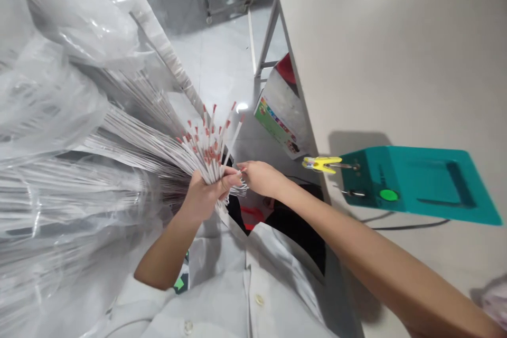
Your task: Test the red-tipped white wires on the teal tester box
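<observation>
A bundle of thin white cables (pixel 212 169) with reddish-brown tips fans upward from my left hand (pixel 208 193), whose fingers and thumb are wrapped round it. The cables run back to the long strands on the left. Close beside the bundle is my right hand (pixel 259 177), fingers pinched together by a small cluster of thin white ends (pixel 240 187). What lies between its fingertips is too small to make out. On the table to the right stands a teal device (pixel 420 182) with a green round button, two metal prongs and a yellow clip (pixel 322 163) at its edge.
More white cables in clear plastic wrap (pixel 75 90) fill a rack on the left. The pale table (pixel 388 63) runs along the right side. Below its edge a printed carton (pixel 279 116) sits near the floor. A wheeled metal frame (pixel 227 8) stands farther back.
</observation>
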Demonstrator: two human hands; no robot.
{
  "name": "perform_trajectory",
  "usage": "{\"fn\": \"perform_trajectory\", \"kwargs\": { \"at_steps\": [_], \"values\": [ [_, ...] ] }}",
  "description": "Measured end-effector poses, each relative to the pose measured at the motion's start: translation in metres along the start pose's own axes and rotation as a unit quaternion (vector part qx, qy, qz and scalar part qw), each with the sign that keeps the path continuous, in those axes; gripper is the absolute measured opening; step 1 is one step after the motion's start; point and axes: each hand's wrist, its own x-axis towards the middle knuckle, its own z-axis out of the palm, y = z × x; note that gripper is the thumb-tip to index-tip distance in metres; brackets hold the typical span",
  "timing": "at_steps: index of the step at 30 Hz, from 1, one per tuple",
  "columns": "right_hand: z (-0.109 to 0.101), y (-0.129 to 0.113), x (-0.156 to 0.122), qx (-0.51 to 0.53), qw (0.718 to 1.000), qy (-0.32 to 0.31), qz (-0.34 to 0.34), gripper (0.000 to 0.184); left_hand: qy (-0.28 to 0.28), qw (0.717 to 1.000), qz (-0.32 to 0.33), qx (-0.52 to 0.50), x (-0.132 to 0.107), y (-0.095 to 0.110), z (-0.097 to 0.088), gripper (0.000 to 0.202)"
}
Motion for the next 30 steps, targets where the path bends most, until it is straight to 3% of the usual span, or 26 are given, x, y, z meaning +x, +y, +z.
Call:
{"fn": "perform_trajectory", "kwargs": {
  "at_steps": [2, 3, 6, 9, 12, 18, 24, 27, 30],
  "values": [
    [-0.015, -0.002, -0.029, 0.031, 0.998, 0.051, -0.006, 0.034, 0.022, 0.999, -0.013, 0.028, 0.004, -0.004, 0.006, 0.022],
    [-0.019, -0.001, -0.044, 0.106, 0.988, 0.110, -0.014, 0.033, 0.029, 0.999, -0.019, 0.041, 0.005, -0.005, 0.010, 0.023],
    [-0.023, 0.008, -0.084, 0.257, 0.933, 0.250, -0.030, 0.026, 0.028, 0.997, -0.028, 0.068, 0.007, -0.004, 0.021, 0.025],
    [-0.021, 0.019, -0.105, 0.266, 0.895, 0.353, -0.050, 0.018, 0.004, 0.996, -0.033, 0.085, 0.006, -0.001, 0.031, 0.022],
    [-0.023, 0.022, -0.111, 0.213, 0.883, 0.407, -0.096, 0.013, -0.018, 0.994, -0.024, 0.109, 0.003, -0.002, 0.036, 0.020],
    [-0.031, 0.013, -0.103, 0.119, 0.873, 0.437, -0.182, 0.016, -0.037, 0.987, 0.005, 0.156, 0.001, -0.009, 0.036, 0.018],
    [-0.041, 0.013, -0.095, 0.100, 0.906, 0.324, -0.253, 0.014, -0.100, 0.987, 0.006, 0.125, 0.000, -0.014, 0.031, 0.015],
    [-0.041, 0.011, -0.093, 0.167, 0.910, 0.289, -0.246, 0.012, -0.136, 0.987, 0.002, 0.091, 0.002, -0.014, 0.027, 0.015],
    [-0.028, 0.004, -0.086, 0.355, 0.872, 0.278, -0.193, 0.007, -0.137, 0.989, -0.030, 0.054, 0.004, -0.015, 0.024, 0.019]
  ]
}}
